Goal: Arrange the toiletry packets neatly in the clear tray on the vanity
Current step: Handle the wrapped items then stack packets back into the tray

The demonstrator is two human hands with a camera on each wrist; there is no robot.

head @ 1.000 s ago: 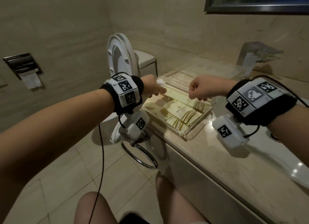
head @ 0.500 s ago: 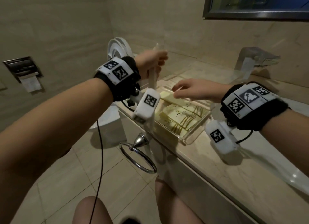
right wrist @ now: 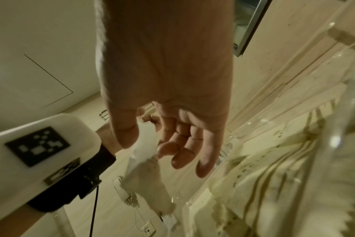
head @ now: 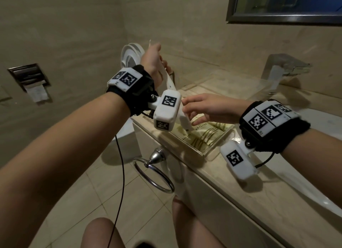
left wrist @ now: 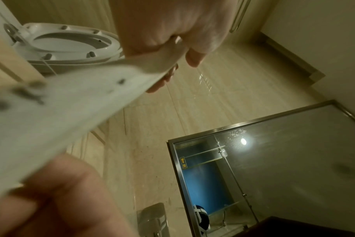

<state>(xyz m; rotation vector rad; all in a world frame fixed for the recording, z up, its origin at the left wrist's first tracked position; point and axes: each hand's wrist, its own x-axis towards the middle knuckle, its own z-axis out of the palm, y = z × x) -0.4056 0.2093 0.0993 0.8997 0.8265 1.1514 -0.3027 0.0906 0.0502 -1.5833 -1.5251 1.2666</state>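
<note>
Holding a long white packet (head: 169, 81) upright above the tray (head: 207, 151), the left hand (head: 154, 62) has its fingers curled round the packet's upper end; the left wrist view confirms that grip, the packet (left wrist: 71, 102) running blurred toward the camera. The packet's lower end hangs just over the tray's left side. The right hand (head: 209, 109) reaches across the tray with fingers loosely spread; in the right wrist view its thumb and forefinger seem to close on the packet's lower part (right wrist: 146, 144), though whether they truly pinch it cannot be told. Other packets (head: 205, 134), cream with leaf prints, lie flat inside the tray, overlapping.

The risk, as a judgement: the thin packet could bend or slip from a one-ended grip and drop onto the vanity (head: 231, 183) left of the tray, and lowering it carelessly may shove the overlapping packets further askew.
</note>
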